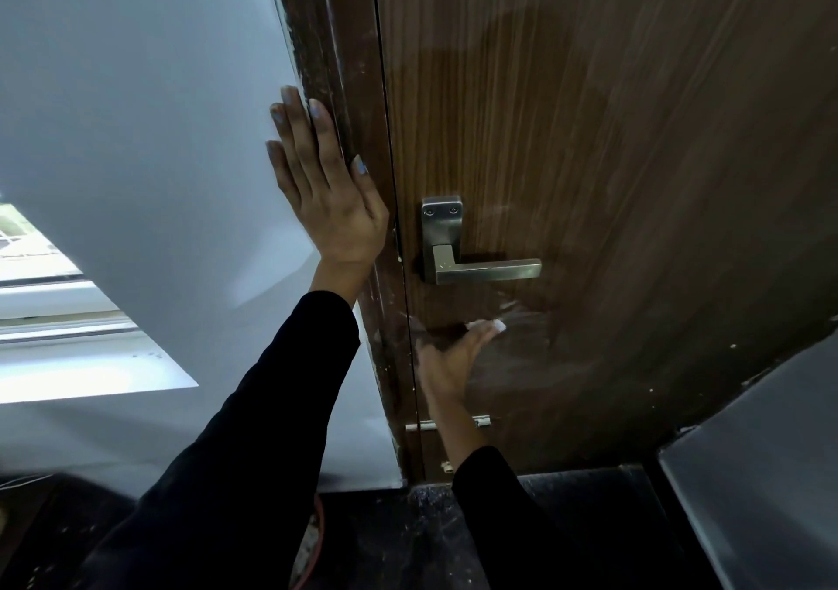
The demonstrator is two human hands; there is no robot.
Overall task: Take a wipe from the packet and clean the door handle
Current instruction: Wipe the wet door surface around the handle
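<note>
A brushed-metal lever door handle (485, 267) on its square plate sits on the dark wooden door (612, 136), the lever pointing right. My left hand (324, 186) lies flat, fingers spread, against the white wall and the door frame's edge, left of the handle. My right hand (453, 353) is below the handle, close to the door, fingers stretched up and to the right. It is motion-blurred. Something pale shows at its fingertips; I cannot tell whether it is a wipe or nails. No wipe packet is in view.
The scuffed brown door frame (358, 90) runs between the white wall (136, 113) and the door. A small metal latch (480, 421) sits low on the door. A grey panel (762, 476) stands at the lower right. A bright window (45, 294) is at the left.
</note>
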